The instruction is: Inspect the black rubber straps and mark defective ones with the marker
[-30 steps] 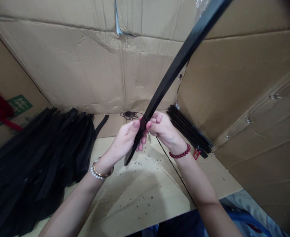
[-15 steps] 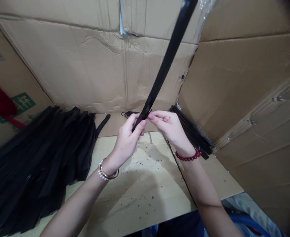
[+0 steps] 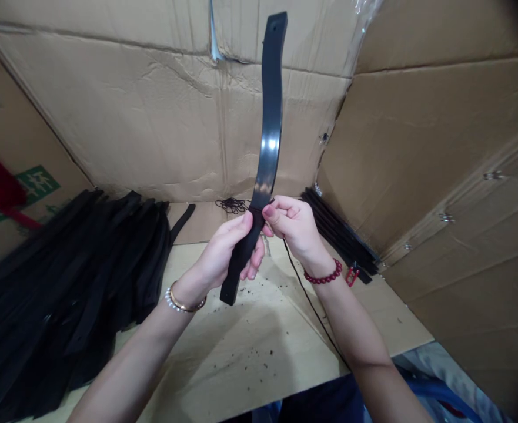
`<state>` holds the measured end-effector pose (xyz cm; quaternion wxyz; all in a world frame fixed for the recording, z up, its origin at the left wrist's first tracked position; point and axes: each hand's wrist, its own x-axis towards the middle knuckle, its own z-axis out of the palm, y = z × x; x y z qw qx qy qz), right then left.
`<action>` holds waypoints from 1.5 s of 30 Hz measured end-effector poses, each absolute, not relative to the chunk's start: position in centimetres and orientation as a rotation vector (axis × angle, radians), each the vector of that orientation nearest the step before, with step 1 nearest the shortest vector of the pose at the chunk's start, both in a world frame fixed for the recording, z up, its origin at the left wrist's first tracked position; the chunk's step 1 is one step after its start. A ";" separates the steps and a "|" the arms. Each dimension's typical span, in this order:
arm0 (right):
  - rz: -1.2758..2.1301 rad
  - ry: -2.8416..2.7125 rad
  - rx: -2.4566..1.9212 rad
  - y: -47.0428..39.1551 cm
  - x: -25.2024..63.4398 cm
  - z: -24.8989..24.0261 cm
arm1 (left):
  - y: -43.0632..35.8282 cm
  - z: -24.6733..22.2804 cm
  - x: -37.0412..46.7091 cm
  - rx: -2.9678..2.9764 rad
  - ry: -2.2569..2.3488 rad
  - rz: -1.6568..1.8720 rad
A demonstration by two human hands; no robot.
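Note:
A long, curved black strip (image 3: pixel 271 111) with a small hole near its top end stands raised over the table. My left hand (image 3: pixel 234 244) is wrapped round its lower part, thumb on the front. My right hand (image 3: pixel 291 226) pinches at the strip's right edge, where dark cord is wound round it, close to my left thumb. A thin black cord (image 3: pixel 305 282) hangs from beneath my right hand toward the table's front edge. What exactly lies between the right fingertips is too small to make out.
Many black strips (image 3: pixel 77 294) are heaped on the left of the wooden table (image 3: pixel 223 364). More strips (image 3: pixel 342 235) lie at the right by a red object (image 3: pixel 352 275). Tangled cord (image 3: pixel 232 205) lies at the back. Cardboard walls (image 3: pixel 153 117) surround the table; dark crumbs dot it.
The strip has turned more upright, so both its ends now show. My left hand has shifted slightly down and left. The cord below my right hand and the red object have come into view.

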<state>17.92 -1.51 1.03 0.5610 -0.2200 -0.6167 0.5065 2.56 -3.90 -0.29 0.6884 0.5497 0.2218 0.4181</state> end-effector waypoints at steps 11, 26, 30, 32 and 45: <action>0.944 -1.379 -0.685 -2.3 17.8 1.4 | -4.0 -2.5 3.7 1.927 1.018 1.703; 1.075 -1.464 -0.649 -1.2 19.1 1.3 | -3.8 -0.7 2.9 1.606 0.763 1.247; 1.012 -1.502 -0.677 -1.4 19.0 1.6 | -3.4 -0.7 2.8 1.506 0.816 1.301; 1.034 -1.514 -0.659 -1.5 19.1 1.6 | -3.8 -0.4 2.7 1.414 0.748 1.251; 1.396 -1.393 -0.554 -0.6 18.1 0.2 | -3.6 0.3 1.6 0.979 0.399 0.737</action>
